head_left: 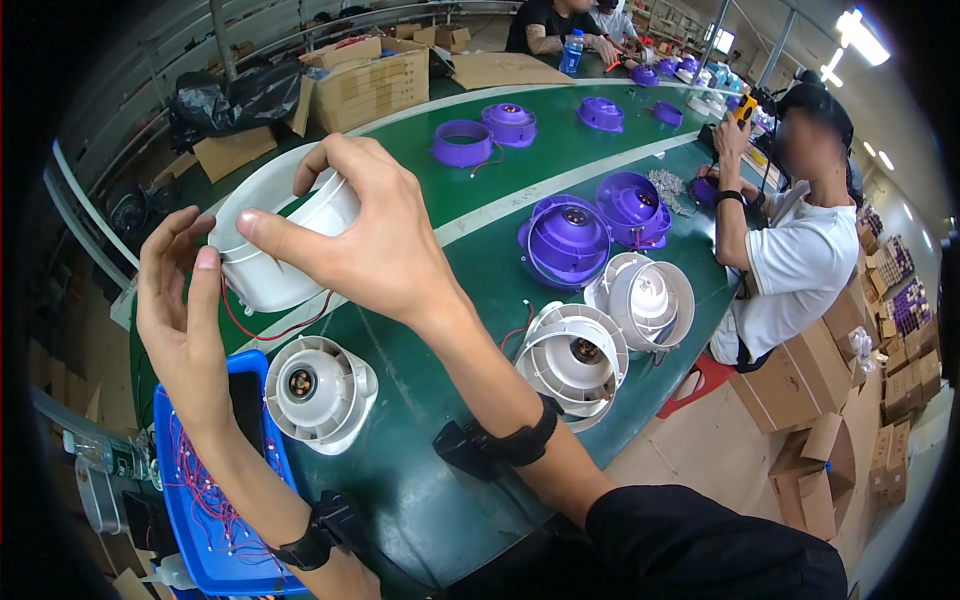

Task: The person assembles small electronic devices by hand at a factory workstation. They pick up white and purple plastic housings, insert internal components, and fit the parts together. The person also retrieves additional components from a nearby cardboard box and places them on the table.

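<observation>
A white ring-shaped plastic fan housing [267, 283] is held up over the left part of the bench, tilted. My right hand [375, 235] grips its rim, thumb across the near side and fingers over the far side. My left hand [185, 320] holds the left side of the ring, with fingertips against its wall. Red and dark wires [262, 335] dangle below it. On the bench beneath my hands rests a white fan motor unit [318, 385] with a round dark centre. What is inside the ring is mostly hidden by my right hand.
A blue tray [262, 572] of tangled wires sits left. White housings [570, 362] and purple fan units [567, 240] stand right of my right forearm. More purple parts [462, 145] lie beyond on the green bench. A person in white [800, 235] holds a yellow tool [745, 108].
</observation>
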Motion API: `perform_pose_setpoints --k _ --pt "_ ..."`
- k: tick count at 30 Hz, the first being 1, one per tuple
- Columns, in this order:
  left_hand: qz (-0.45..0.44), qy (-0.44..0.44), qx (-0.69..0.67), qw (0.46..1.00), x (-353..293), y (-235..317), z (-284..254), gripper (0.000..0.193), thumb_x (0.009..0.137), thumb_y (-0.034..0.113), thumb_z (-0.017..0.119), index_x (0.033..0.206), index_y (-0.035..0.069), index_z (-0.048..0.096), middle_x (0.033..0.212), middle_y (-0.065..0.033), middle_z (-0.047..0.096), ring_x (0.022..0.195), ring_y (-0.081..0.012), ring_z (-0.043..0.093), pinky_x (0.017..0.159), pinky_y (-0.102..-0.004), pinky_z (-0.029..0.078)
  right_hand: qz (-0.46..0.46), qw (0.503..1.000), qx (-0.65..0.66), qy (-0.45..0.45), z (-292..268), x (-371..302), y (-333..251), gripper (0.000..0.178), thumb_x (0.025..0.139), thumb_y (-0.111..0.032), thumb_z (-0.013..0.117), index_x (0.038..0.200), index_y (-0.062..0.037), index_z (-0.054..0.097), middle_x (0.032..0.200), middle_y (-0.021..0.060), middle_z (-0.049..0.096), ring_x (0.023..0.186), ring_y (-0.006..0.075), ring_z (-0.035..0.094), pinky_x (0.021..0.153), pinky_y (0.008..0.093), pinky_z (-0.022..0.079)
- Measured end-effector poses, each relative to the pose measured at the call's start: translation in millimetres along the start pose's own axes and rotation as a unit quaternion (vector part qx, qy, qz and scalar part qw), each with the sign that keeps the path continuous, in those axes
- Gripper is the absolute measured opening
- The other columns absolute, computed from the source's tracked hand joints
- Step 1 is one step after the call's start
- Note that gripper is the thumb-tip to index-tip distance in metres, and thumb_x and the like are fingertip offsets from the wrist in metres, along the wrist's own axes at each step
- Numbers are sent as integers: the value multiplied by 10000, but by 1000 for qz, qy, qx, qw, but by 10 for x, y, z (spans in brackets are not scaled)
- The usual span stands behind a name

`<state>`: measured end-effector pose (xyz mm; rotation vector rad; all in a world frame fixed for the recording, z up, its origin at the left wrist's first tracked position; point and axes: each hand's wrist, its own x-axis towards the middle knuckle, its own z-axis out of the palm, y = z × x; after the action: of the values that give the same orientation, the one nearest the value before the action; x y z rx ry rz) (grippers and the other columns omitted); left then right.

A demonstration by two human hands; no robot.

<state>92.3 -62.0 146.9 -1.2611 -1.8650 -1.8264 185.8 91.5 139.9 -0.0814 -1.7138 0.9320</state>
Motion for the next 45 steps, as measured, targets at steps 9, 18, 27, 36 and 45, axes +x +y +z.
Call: perform_pose_setpoints --k 9,18,27,36,45 --pt "-15 -37 -26 999 -37 50 109 602 903 208 658 1417 -1 423 1374 -214 515 1297 -289 493 1080 -391 382 5 1000 3 5 -26 -5 25 497 697 -383 860 841 17 602 798 124 591 704 201 580 636 333 475" --pt "-48 -55 -37 997 -50 39 91 637 902 222 655 1445 13 396 1369 -226 502 1287 -280 493 1065 -377 395 8 1000 22 3 -23 3 5 494 699 -377 858 840 12 588 806 113 572 717 200 571 641 331 469" --pt "-9 -97 -46 994 -55 -38 126 740 870 231 712 1482 33 346 1356 -188 497 1254 -268 506 1072 -372 394 8 999 35 -38 -29 -7 -25 479 713 -365 827 873 21 593 894 157 586 807 269 588 720 369 482" --pt "-3 -98 -34 995 -56 -26 130 730 879 252 716 1474 27 358 1364 -186 489 1258 -264 502 1073 -372 395 43 996 55 -54 -64 8 -77 456 705 -346 810 862 18 585 912 179 583 877 337 598 784 409 487" --pt "-9 -102 -43 994 -55 -21 140 710 885 247 710 1467 24 368 1343 -185 500 1242 -258 510 1063 -366 401 44 997 50 -50 -64 7 -68 452 700 -340 814 866 18 595 907 172 591 868 334 609 772 405 495"
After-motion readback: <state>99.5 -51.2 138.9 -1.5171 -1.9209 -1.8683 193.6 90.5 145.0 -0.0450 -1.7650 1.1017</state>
